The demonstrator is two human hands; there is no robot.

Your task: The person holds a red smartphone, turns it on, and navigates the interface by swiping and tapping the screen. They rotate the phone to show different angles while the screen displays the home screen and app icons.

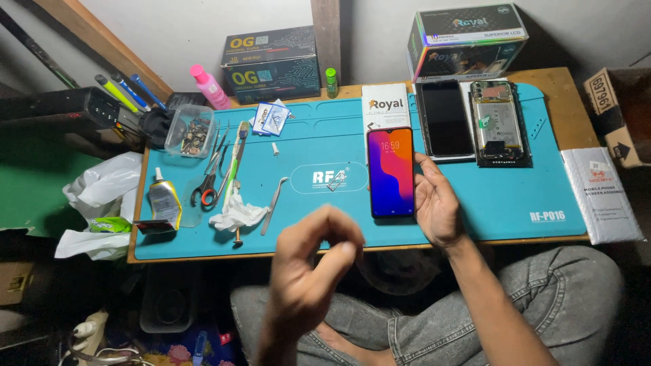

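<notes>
— Smartphone (391,172), lit screen up, is lying on the blue mat (502,196) that is covering the surface, near the front edge. Which way is it pointing?

— Its long axis is running straight away from me, top end toward the white box (386,105) just behind it. My right hand (437,203) is resting just beside its right edge, thumb touching or almost touching the side, fingers loosely spread and gripping nothing.

— And your left hand (313,261)?

— It is hovering off the mat, raised in front of my knees, below and to the left of the phone. The fingertips are pinching together, but I cannot tell whether anything is sitting between them. So my right hand is the nearer one by far.

— What is sitting around it?

— Further right and behind, a dark screen panel (445,119) and an opened phone body (499,122) are lying side by side. To the left, well apart, tweezers (274,205), scissors (211,177) and a crumpled tissue (237,213) are lying on the mat.
</notes>
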